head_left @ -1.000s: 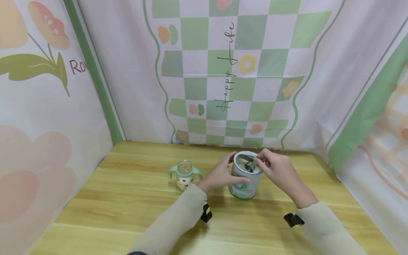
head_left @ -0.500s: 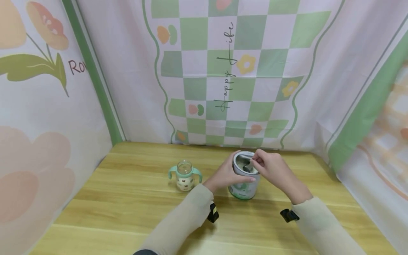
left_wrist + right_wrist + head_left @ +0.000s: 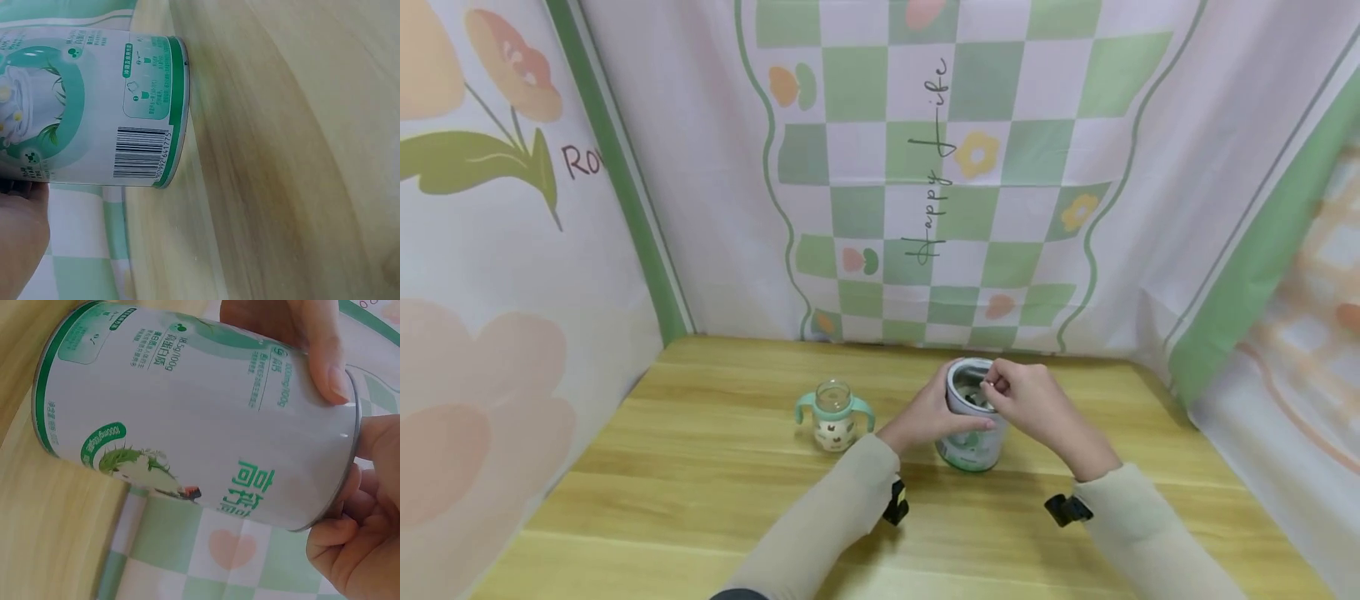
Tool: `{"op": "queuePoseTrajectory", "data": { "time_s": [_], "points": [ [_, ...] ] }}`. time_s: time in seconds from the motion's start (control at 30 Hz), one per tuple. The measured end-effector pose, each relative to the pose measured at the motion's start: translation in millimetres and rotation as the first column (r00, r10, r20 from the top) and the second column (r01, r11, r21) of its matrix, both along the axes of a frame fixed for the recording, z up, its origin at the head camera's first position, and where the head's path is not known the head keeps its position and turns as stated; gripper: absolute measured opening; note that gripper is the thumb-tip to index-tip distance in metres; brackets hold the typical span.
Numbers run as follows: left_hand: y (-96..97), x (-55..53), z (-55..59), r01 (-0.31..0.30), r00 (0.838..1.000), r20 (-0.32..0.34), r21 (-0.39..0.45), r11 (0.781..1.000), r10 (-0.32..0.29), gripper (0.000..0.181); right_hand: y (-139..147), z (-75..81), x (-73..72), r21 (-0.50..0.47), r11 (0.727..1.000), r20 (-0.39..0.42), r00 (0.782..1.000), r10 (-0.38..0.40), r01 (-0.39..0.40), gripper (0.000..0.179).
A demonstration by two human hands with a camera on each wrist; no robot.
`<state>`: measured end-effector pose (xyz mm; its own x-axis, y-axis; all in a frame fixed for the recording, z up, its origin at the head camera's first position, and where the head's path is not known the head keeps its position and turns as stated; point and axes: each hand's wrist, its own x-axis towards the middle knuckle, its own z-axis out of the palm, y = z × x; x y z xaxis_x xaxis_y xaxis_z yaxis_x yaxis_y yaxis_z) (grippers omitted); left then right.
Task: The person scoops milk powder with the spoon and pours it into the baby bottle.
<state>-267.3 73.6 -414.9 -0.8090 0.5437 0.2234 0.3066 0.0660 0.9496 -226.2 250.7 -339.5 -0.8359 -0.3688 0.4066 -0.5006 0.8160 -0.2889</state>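
Note:
A white and green milk powder can (image 3: 973, 446) stands upright on the table, its top open. My left hand (image 3: 925, 414) grips it from the left, thumb across the front near the upper part. In the right wrist view, that thumb (image 3: 337, 381) lies against the printed wall of the can. My right hand (image 3: 1033, 404) is at the rim, its thumb and fingers pinching the handle of a spoon (image 3: 976, 399) that dips inside. Most of the spoon is hidden by the fingers and can wall. The left wrist view shows the can's barcode side (image 3: 144, 153).
Left of the can stands a clear bottle with mint-green handles (image 3: 835, 429), uncapped, with small prints on its body. The wooden table (image 3: 662, 467) ends at a checked green and white curtain (image 3: 917, 317) behind.
My right hand has moved slightly left and lower over the can's mouth, and less of the spoon shows. The left hand keeps its hold on the can; the bottle stays put.

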Motion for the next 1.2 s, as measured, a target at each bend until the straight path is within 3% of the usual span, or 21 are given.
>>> {"op": "queuePoseTrajectory", "data": {
  "time_s": [0.2,0.53,0.73,0.9,1.2],
  "points": [
    [-1.5,1.2,-4.3,0.01,1.0,0.006,-0.003,1.0,-0.01,0.089,-7,-6.7,1.1,0.008,1.0,-0.008,1.0,0.007,-0.007,0.01],
    [-2.4,-0.4,-5.6,0.069,0.997,0.016,0.067,0.995,-0.07,0.084,-12,-8.4,-0.7,-0.037,0.998,0.023,0.999,0.049,-0.048,0.011],
    [-2.9,-1.5,-6.1,0.09,0.995,0.035,0.073,0.993,-0.093,0.084,-8,-9.2,-3.3,-0.082,0.996,0.099,0.994,0.051,-0.043,0.01],
    [-3.1,-0.4,-3.7,0.093,0.995,0.023,0.078,0.993,-0.095,0.083,-3,-4.4,-4.7,-0.184,0.982,0.178,0.982,0.071,-0.037,0.01],
    [-2.1,-2.5,-3.5,0.072,0.996,0.042,0.054,0.996,-0.074,0.087,5,1.9,-5.1,-0.28,0.958,0.254,0.967,0.011,0.062,0.012]
  ]
}}
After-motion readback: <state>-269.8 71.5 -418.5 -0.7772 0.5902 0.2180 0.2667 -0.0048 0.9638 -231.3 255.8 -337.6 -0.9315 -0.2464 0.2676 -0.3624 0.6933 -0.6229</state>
